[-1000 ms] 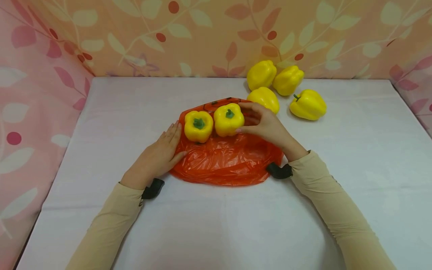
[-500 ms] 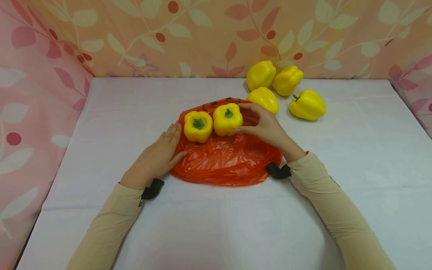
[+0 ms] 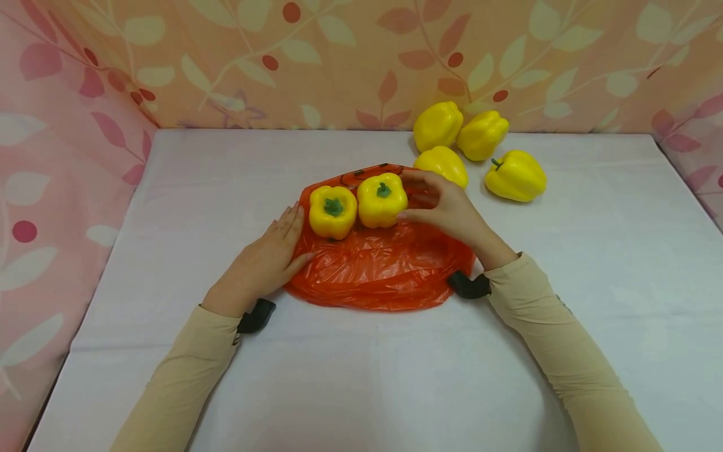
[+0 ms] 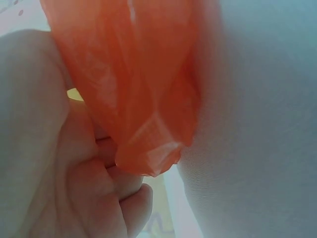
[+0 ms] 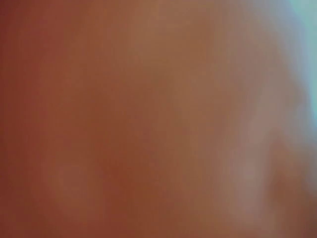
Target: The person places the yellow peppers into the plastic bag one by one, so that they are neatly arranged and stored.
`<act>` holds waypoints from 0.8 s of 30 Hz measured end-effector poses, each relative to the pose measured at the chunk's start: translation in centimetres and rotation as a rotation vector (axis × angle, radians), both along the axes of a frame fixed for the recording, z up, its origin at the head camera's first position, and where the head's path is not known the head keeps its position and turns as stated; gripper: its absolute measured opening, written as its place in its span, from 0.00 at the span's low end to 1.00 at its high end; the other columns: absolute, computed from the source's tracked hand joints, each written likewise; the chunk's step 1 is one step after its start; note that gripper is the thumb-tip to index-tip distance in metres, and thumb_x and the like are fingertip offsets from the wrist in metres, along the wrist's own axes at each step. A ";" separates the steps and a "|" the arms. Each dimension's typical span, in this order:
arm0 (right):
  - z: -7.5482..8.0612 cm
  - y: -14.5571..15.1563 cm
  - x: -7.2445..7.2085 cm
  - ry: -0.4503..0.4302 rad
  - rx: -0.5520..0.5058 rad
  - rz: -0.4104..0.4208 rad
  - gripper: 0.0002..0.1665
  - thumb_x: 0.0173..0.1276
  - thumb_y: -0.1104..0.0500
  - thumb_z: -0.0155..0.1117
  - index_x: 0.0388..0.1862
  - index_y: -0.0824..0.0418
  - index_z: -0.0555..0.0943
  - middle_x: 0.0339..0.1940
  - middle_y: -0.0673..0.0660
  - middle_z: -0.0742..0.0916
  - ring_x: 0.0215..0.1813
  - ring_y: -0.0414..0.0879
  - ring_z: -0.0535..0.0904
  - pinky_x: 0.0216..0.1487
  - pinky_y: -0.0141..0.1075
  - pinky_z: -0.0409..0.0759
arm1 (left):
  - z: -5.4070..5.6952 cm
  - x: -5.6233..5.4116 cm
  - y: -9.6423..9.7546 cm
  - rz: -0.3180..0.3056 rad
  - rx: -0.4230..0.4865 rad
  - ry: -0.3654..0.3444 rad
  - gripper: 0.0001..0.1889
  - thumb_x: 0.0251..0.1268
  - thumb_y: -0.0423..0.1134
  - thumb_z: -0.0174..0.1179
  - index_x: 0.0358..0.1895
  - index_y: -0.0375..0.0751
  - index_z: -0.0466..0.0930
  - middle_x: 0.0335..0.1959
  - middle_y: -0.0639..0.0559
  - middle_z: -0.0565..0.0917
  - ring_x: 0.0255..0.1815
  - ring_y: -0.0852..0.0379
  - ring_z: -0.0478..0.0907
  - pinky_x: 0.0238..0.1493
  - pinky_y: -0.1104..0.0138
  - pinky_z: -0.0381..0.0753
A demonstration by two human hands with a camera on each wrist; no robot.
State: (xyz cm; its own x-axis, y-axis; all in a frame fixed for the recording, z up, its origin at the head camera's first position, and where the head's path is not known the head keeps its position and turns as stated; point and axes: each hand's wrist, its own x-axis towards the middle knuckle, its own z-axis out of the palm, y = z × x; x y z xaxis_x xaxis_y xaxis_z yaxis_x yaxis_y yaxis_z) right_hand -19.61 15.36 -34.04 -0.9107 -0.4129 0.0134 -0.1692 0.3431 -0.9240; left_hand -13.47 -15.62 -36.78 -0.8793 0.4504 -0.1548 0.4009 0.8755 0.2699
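Note:
An orange-red plastic bag lies flat on the white-covered table. Two yellow bell peppers with green stems stand side by side on it: a left pepper and a right pepper. My left hand rests along the bag's left edge, fingers extended and thumb over the plastic. In the left wrist view, the bag's folds hang over its palm and fingers. My right hand holds the right pepper from its right side, thumb in front and fingers behind. The right wrist view is a brown-orange blur.
Beyond the bag, more yellow peppers lie on the table: a near pepper, two back ones, one of them a left-back pepper, and a far-right pepper. A leaf-patterned cloth borders the table's back edge.

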 end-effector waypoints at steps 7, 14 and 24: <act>0.5 0.6 0.0 -0.017 -0.030 -0.022 0.37 0.58 0.65 0.70 0.66 0.65 0.67 0.65 0.58 0.74 0.63 0.52 0.72 0.61 0.45 0.72 | -0.1 -0.1 -0.1 0.009 -0.002 -0.003 0.42 0.70 0.51 0.51 0.73 0.27 0.39 0.75 0.35 0.44 0.75 0.43 0.40 0.71 0.51 0.46; 1.3 1.5 -0.2 0.025 -0.034 -0.067 0.36 0.59 0.67 0.69 0.65 0.68 0.67 0.63 0.63 0.73 0.63 0.54 0.71 0.61 0.44 0.72 | -0.1 -0.1 -0.1 0.009 -0.003 -0.003 0.42 0.70 0.51 0.51 0.73 0.28 0.39 0.75 0.35 0.43 0.75 0.43 0.40 0.71 0.51 0.46; 2.7 3.6 -0.6 0.084 -0.023 -0.187 0.33 0.60 0.67 0.67 0.65 0.68 0.69 0.62 0.64 0.75 0.63 0.50 0.70 0.58 0.35 0.74 | 0.1 0.0 -0.1 0.008 -0.014 0.009 0.42 0.70 0.50 0.51 0.73 0.28 0.39 0.75 0.35 0.43 0.75 0.42 0.40 0.71 0.50 0.46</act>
